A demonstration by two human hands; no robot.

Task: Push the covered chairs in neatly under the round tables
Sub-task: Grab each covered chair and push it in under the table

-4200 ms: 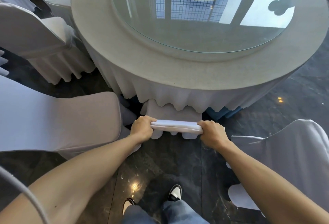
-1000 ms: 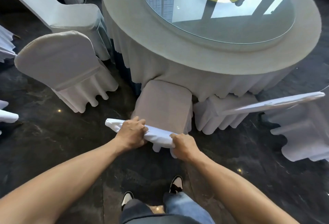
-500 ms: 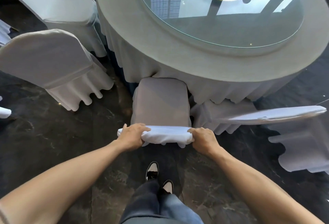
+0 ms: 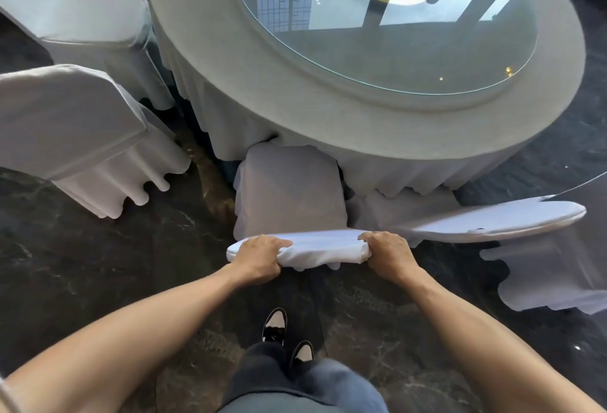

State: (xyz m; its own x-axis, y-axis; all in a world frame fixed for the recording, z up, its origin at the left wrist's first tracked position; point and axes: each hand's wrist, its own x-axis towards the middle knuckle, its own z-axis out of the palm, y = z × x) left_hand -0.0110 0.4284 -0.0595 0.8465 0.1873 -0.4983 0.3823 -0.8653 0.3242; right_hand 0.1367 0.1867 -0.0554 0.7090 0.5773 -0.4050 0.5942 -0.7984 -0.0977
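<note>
Left hand (image 4: 259, 256) and right hand (image 4: 389, 253), fingers curled shut over the top edge of the white fabric-covered chair (image 4: 289, 196); the chair's seat front sits tucked under the hanging skirt of the round grey-clothed surface (image 4: 262, 68), beside another white covered chair (image 4: 492, 220) on its right

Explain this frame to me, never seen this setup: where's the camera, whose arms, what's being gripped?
No robot here. A person wears a wide-angle camera on the head, looking forward and down, so the arms and shoes are their own. The left hand and right hand grip the top of the backrest of a white-covered chair, whose seat front meets the skirt of the round table. The table carries a glass turntable that mirrors a ceiling; I see nothing else on it. More covered chairs stand nearby: the left chair and the right chair.
</note>
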